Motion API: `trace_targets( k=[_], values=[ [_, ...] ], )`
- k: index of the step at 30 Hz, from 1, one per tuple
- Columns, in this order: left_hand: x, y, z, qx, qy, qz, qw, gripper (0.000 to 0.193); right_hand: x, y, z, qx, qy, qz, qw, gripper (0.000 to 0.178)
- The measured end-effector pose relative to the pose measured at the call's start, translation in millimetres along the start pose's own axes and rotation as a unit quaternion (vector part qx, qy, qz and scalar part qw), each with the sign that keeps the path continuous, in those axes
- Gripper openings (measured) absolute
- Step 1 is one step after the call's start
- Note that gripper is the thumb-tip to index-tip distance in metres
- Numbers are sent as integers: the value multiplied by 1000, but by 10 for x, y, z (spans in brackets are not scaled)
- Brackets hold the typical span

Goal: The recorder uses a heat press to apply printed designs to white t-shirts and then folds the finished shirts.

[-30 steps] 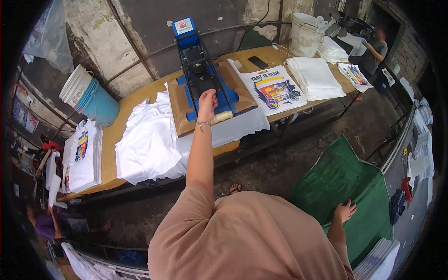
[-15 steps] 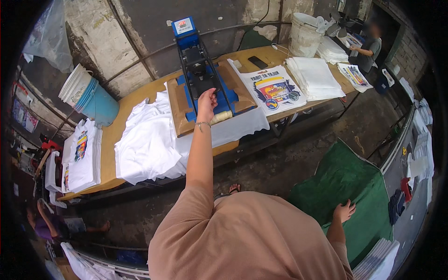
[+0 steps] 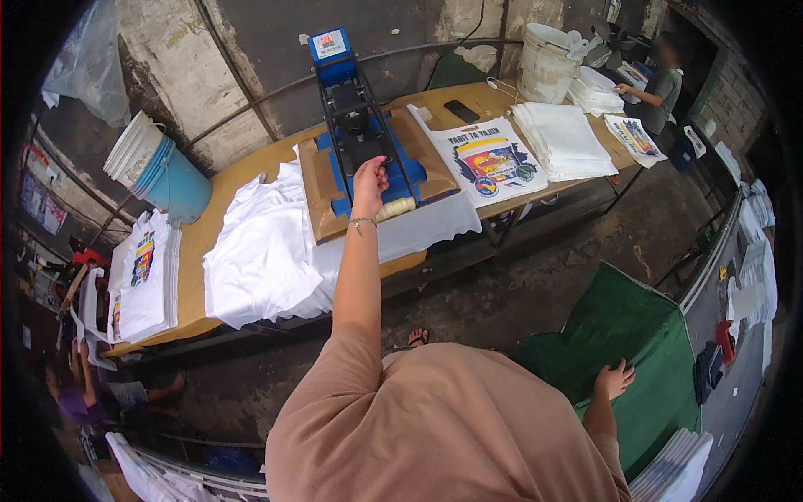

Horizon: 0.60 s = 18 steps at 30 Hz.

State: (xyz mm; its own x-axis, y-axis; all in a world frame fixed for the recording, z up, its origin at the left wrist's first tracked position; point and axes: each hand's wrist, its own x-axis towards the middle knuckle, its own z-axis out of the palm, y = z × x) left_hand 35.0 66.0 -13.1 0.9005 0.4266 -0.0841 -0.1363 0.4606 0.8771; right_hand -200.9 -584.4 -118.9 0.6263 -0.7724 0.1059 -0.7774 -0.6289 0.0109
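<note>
A blue and black heat press (image 3: pixel 337 71) stands on the table, its long metal lever arms pointing toward me. My left hand (image 3: pixel 369 186) is at the front of these arms, above the cream-wrapped handle bar (image 3: pixel 396 208). Its fingers are curled, and whatever they hold, if anything, is hidden. Brown tape-edged board (image 3: pixel 322 213) frames the press's blue base. White shirt fabric (image 3: pixel 263 251) spreads from under it to the left. Down at my right side, my right hand (image 3: pixel 615 381) has its fingers extended, empty, in front of a green cloth (image 3: pixel 640 335).
Right of the press lie a printed white shirt (image 3: pixel 493 163), a phone (image 3: pixel 461 110) and stacked white shirts (image 3: pixel 562 140). Buckets (image 3: pixel 180 188) and printed shirts (image 3: pixel 146 268) occupy the table's left end. One person (image 3: pixel 661 88) is at the far right, another (image 3: pixel 88 397) at lower left.
My left hand stays at the press; my right hand has barely shifted. The lower-left person's arms have moved, and the far-right person's hand has moved slightly left.
</note>
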Motion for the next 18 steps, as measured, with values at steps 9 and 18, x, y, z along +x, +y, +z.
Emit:
trace_targets(
  k=[9, 18],
  values=[
    [-26, 27, 42, -27, 15, -4, 1000, 12, 22, 34, 65, -2, 15, -5, 1000, 49],
    [-29, 24, 46, -33, 20, -3, 999, 13, 66, 68, 154, -11, 25, -4, 1000, 48]
  ],
)
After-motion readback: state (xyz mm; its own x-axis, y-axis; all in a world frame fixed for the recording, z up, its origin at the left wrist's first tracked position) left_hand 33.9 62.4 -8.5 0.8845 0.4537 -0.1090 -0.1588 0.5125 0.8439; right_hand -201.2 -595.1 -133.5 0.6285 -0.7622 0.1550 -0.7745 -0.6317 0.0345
